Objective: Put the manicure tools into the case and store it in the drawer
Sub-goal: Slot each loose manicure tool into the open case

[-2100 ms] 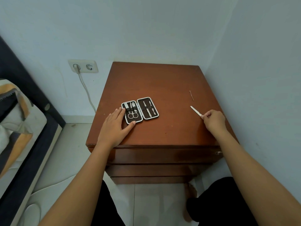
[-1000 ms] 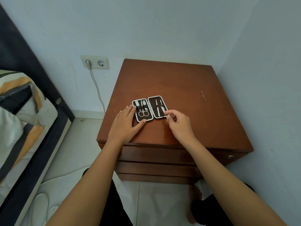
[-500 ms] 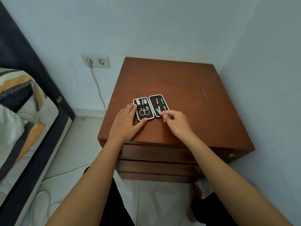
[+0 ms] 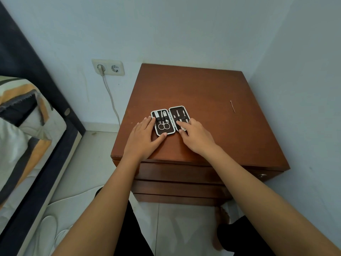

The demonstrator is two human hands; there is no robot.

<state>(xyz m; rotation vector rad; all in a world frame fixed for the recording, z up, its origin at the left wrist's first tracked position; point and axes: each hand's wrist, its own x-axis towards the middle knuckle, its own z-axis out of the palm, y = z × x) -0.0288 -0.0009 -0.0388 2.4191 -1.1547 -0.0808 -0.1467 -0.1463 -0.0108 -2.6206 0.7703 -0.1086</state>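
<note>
Hands flat on hinged, white-rimmed case.

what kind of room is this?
Most likely a bedroom: a bed with striped bedding on the left, a wooden nightstand with drawers in the wall corner, and a wall socket with a plugged-in cable beside it.

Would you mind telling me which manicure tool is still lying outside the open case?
The thin metal pin-like tool lying alone toward the right of the brown wooden nightstand; the others sit strapped inside the black open case.
</note>
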